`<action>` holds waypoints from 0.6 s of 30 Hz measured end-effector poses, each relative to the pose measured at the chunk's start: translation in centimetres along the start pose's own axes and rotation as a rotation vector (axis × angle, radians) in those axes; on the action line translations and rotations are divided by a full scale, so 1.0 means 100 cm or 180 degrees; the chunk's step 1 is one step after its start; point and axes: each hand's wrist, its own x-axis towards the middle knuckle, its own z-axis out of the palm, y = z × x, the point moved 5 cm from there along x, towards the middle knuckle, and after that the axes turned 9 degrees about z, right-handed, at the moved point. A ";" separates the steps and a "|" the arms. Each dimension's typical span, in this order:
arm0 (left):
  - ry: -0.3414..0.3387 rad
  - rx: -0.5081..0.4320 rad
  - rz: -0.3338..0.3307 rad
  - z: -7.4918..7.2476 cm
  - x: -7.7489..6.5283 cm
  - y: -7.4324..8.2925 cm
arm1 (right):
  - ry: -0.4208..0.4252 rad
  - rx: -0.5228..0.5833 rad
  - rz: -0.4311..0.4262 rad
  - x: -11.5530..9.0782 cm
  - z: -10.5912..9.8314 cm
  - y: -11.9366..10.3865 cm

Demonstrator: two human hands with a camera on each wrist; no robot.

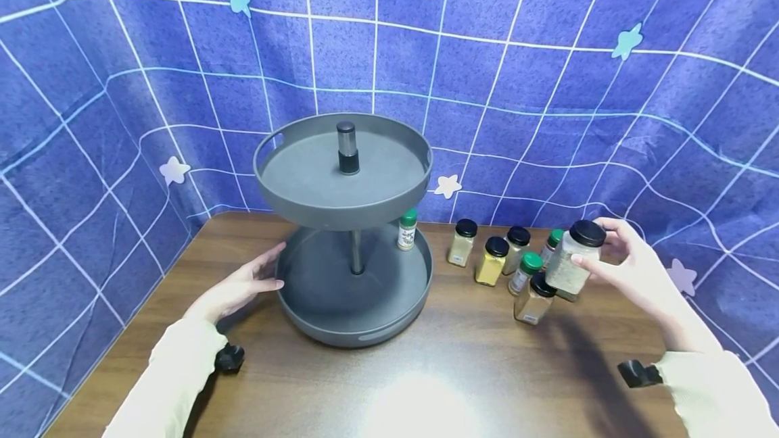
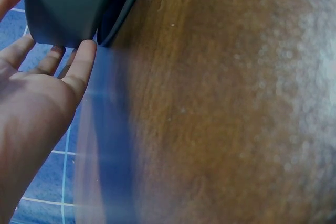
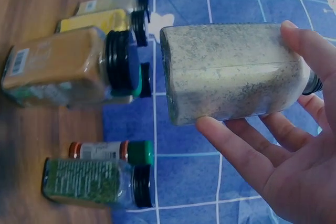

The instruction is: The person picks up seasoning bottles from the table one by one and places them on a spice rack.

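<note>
My right hand (image 1: pixel 635 265) grips a large clear spice jar (image 1: pixel 571 263) with a black lid and pale, speckled contents. In the right wrist view this jar (image 3: pixel 231 72) is up off the table, thumb on one side and fingers on the other. My left hand (image 1: pixel 237 287) touches the left side of a grey two-tier turntable tray (image 1: pixel 353 335), its fingers spread along the lower tier's wall. The left wrist view has those fingertips right at the grey wall (image 2: pixel 68 9). A small green-capped spice bottle (image 1: pixel 407 232) stands on the lower tier; the upper tier (image 1: pixel 304 171) is bare.
Right of the tray stand several spice jars: a yellow one (image 1: pixel 491 262), a brown one (image 1: pixel 533 301), a pale one (image 1: pixel 462 243) and a green-capped bottle (image 1: pixel 525 274). A green herb jar (image 3: pixel 81 182) sits below the held jar. A blue gridded curtain (image 1: pixel 487 86) hangs behind the wooden table (image 1: pixel 304 391).
</note>
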 end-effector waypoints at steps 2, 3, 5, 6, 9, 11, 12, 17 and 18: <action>-0.0001 -0.0008 0.0003 0.000 0.000 0.000 | -0.0003 -0.0038 -0.0059 0.003 0.002 -0.003; -0.0003 -0.0014 -0.0002 0.000 -0.001 0.000 | -0.0022 -0.0040 -0.0108 0.004 0.004 -0.005; 0.0001 -0.0012 0.0014 0.001 -0.002 0.000 | -0.0027 -0.0057 -0.0187 0.008 0.008 -0.008; 0.0008 -0.0014 0.0021 0.001 -0.003 -0.001 | -0.0024 -0.0065 -0.0229 0.009 0.010 -0.009; 0.0018 -0.0007 0.0042 0.001 -0.004 -0.002 | -0.0030 -0.0054 -0.0287 0.014 0.016 -0.014; 0.0023 -0.0005 0.0042 0.001 -0.003 -0.003 | 0.0016 -0.0085 -0.0290 0.016 0.019 -0.018; 0.0025 -0.0004 0.0034 0.000 -0.003 -0.003 | 0.0040 -0.0091 -0.0271 0.017 0.021 -0.020; 0.0020 0.0025 0.0031 -0.002 -0.001 -0.004 | 0.0121 -0.0133 -0.0174 0.026 0.031 -0.030; 0.0016 0.0034 0.0040 -0.002 0.000 -0.004 | 0.0125 -0.0132 -0.0144 0.027 0.034 -0.032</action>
